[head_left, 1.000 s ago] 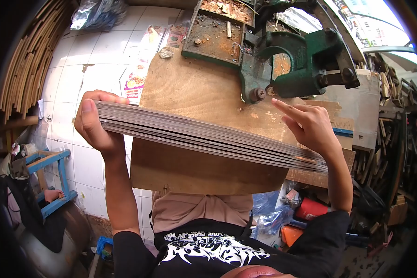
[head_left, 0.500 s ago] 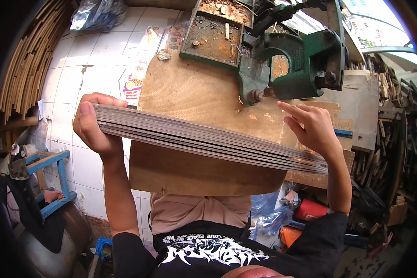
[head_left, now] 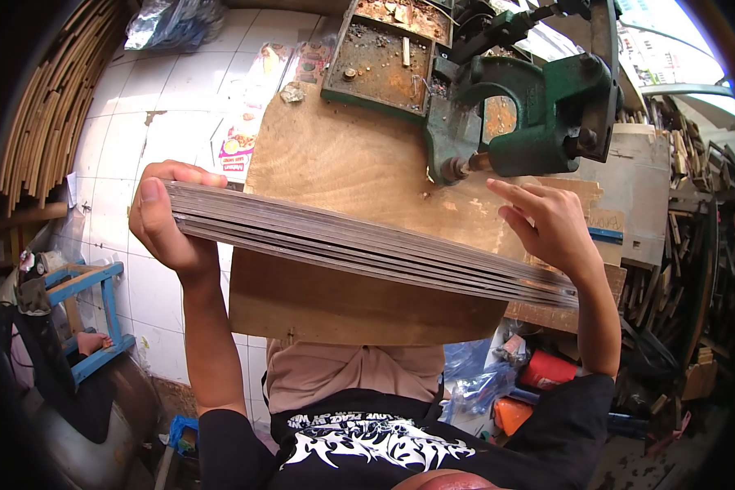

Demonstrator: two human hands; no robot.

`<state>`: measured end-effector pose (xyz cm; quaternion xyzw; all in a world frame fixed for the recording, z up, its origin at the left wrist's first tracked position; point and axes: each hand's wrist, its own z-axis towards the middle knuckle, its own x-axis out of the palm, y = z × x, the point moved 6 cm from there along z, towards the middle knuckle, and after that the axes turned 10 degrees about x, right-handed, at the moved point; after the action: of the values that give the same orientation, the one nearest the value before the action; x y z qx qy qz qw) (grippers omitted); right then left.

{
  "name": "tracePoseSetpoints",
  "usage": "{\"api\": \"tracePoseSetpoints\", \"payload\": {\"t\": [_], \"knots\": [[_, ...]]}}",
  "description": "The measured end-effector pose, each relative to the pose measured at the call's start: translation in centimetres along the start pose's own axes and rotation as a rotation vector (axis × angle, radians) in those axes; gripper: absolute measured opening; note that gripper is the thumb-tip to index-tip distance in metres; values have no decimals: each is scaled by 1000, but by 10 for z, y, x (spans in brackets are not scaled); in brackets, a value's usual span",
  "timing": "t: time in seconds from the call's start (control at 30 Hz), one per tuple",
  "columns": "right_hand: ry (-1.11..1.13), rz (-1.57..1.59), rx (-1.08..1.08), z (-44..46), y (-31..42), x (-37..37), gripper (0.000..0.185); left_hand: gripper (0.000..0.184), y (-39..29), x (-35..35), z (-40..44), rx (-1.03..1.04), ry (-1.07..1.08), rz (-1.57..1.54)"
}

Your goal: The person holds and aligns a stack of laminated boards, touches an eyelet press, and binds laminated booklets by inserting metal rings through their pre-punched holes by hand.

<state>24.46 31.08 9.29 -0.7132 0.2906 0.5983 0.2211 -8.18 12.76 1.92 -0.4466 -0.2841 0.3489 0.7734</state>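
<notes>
Evidently, we were at the steadying step: our left hand (head_left: 167, 219) clamped the end of a grey-brown stack of thin sheets (head_left: 367, 242), slanting across the light-brown wooden counter (head_left: 327, 151). Our right hand (head_left: 552, 222), its grip parted on nothing visible, hung near the green metal press (head_left: 524, 88). Next, level support seemed necessary.

stack of sheets (head_left: 367, 245) spanning left to right over a board (head_left: 335, 155); press (head_left: 535, 106) at far right, tray (head_left: 380, 72) on its left; strips (head_left: 53, 106) piled at far left.
</notes>
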Motion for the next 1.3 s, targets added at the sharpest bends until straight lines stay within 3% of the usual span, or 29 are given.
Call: {"api": "tracePoseSetpoints", "payload": {"t": [0.57, 1.3], "knots": [[-41, 35, -134, 9, 14, 5, 52, 40, 3, -3, 0, 5, -10, 8], [53, -74, -116, 18, 15, 8, 56, 40, 6, 0, -1, -26, -19, -91]]}}
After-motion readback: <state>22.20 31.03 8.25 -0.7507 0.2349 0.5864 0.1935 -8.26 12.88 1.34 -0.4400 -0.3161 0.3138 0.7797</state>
